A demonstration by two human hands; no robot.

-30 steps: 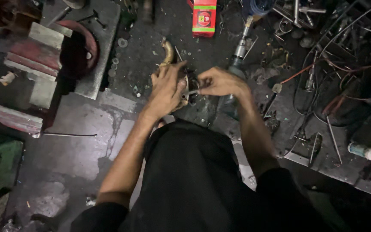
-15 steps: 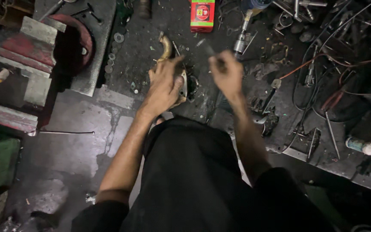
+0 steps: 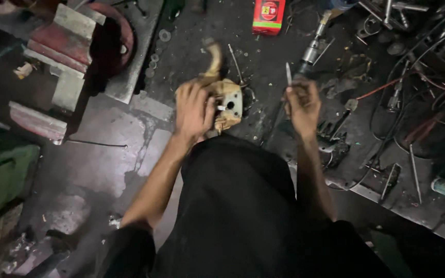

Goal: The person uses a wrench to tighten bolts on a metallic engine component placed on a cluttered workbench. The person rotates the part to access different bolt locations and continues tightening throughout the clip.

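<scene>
My left hand [image 3: 194, 110] grips a tan metal part [image 3: 227, 100] with a curved spout, which rests on the dark, grimy floor. A short white stub sticks out of the part beside my fingers. Off to the right of the part, my right hand [image 3: 302, 105] is raised and pinches a thin metal pin [image 3: 288, 73] that points upward. The two hands are apart. My dark trousers fill the lower middle of the view.
A red box [image 3: 269, 15] lies at the top. A red and grey vise-like block [image 3: 65, 62] sits on a metal plate at upper left. Tools, wires and a metal cylinder [image 3: 312, 49] clutter the right side. A green object [image 3: 1, 177] is at left.
My right hand has pulled away from the tan part to the right, drawing the thin pin out with it. My left hand stays on the part.
</scene>
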